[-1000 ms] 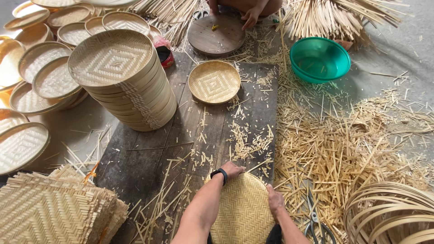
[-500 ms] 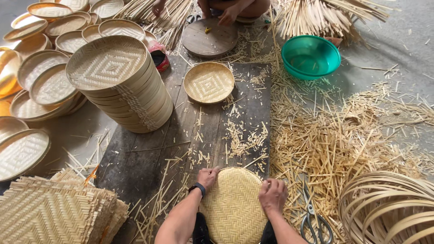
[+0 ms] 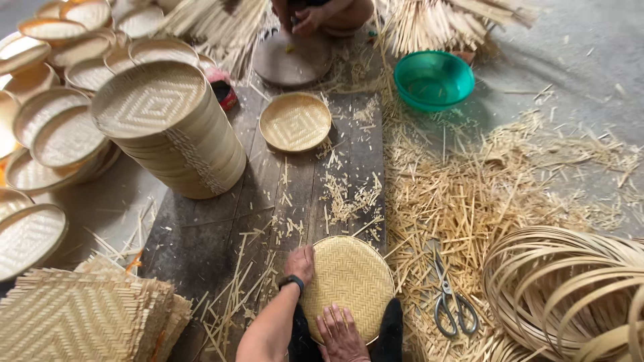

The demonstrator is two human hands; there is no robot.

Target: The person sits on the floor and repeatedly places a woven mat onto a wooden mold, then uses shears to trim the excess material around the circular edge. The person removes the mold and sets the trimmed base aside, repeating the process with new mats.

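A round woven bamboo tray (image 3: 349, 278) lies bottom up on the dark wooden board (image 3: 221, 228) in front of me. My left hand (image 3: 300, 263), with a black wristband, grips its left rim. My right hand (image 3: 341, 332) rests flat on its near edge, fingers spread. Scissors (image 3: 449, 302) lie on the straw just right of the tray.
A tall stack of woven trays (image 3: 171, 124) stands left, a single tray (image 3: 295, 122) lies ahead, flat woven mats (image 3: 80, 315) at bottom left. A green bowl (image 3: 433, 79), bamboo hoops (image 3: 570, 295) and scattered bamboo scraps lie right. Another person's hands (image 3: 305, 17) work at a round board.
The woven tray has been set down flatter on the board. My right hand has slid from its right rim to its near edge; my left stays on the left rim.
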